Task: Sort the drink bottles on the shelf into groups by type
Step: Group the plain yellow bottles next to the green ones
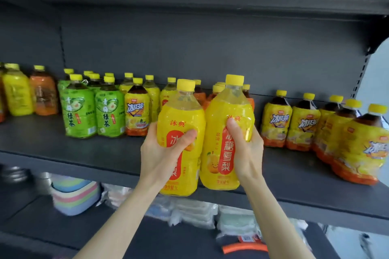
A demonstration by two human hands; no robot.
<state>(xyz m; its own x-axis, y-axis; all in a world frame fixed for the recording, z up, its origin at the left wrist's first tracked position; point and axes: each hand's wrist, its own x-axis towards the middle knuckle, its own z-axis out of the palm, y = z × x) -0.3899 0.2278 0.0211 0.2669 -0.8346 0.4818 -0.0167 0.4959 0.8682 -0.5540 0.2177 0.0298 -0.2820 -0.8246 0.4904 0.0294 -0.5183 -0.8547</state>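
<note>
My left hand (163, 149) grips a yellow pear-drink bottle (182, 115) with a yellow cap and a red label. My right hand (245, 145) grips a second yellow pear-drink bottle (223, 153) of the same kind. The two bottles are upright, side by side, held in front of the dark grey shelf (84, 153) near its front edge. Behind them stand green-tea bottles (79, 111) with green labels at the left, an iced-tea bottle (136, 109) with dark liquid beside them, and a row of iced-tea bottles (303, 124) at the right.
More yellow and orange bottles (43, 92) stand at the far left. The shelf above hangs low over the caps. On the lower shelf lie pastel stacked bowls (75, 195), clear packets (200, 212) and an orange tube (244, 248). A stretch of bare shelf lies between the two left groups.
</note>
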